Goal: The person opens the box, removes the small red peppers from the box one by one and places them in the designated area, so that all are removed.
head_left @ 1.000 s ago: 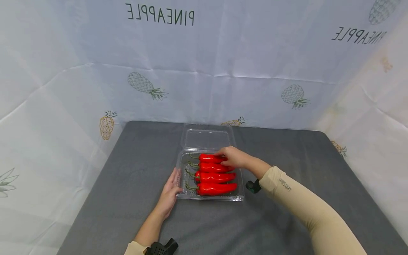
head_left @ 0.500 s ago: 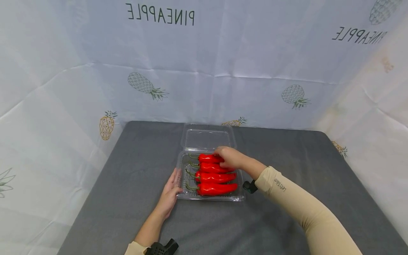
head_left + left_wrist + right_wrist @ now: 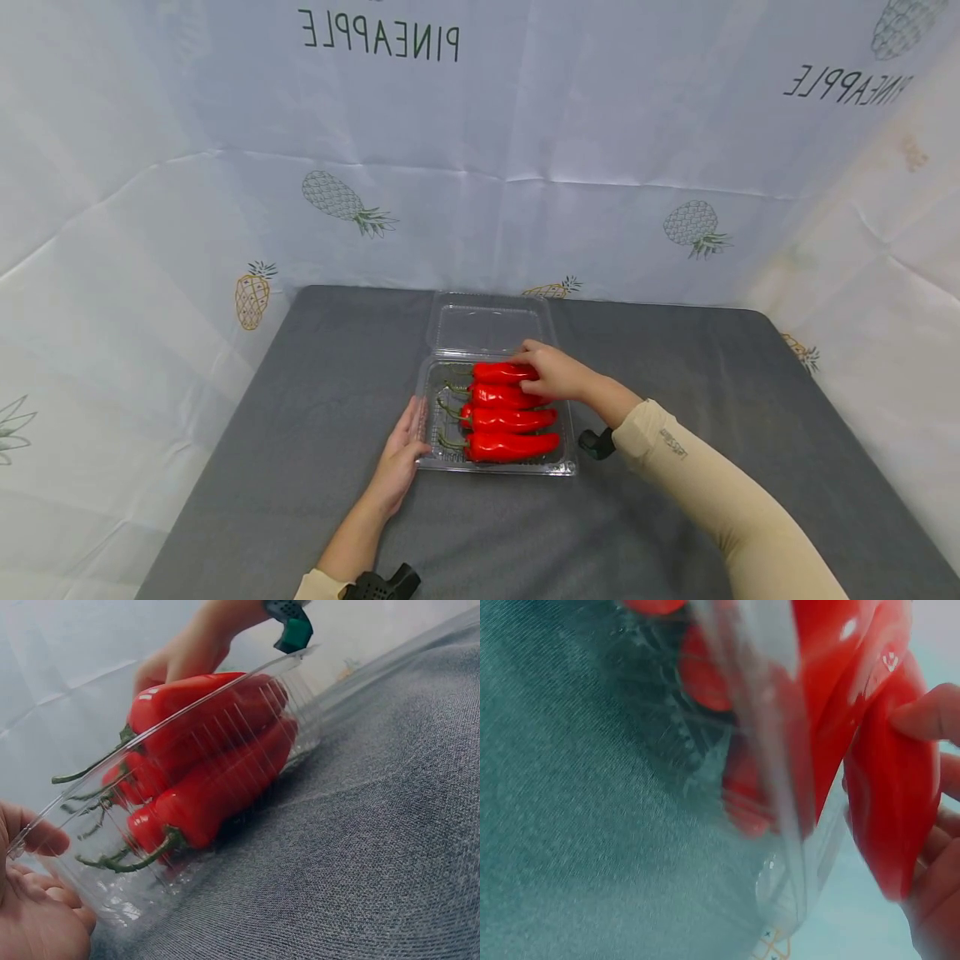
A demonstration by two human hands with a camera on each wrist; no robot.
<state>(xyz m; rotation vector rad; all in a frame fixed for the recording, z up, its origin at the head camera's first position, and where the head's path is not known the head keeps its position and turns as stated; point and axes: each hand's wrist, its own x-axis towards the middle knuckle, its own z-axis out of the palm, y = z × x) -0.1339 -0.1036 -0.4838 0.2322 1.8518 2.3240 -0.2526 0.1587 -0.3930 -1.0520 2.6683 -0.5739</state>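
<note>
A clear plastic clamshell container lies on the grey cloth with several long red peppers in a row, green stems to the left. My left hand holds its left side; the left wrist view has the thumb over the rim and the fingers outside the wall. At the far end of the row, my right hand grips the rearmost red pepper near its tip, thumb on one side and fingers on the other. The nearest pepper lies along the front wall.
The container's clear lid is folded back toward the rear edge of the grey table. Behind and at the sides hangs a white curtain printed with pineapples. Both wrists carry black camera mounts.
My right hand shifted slightly left with the rear pepper, then back to the right. The left hand and container stay nearly still.
</note>
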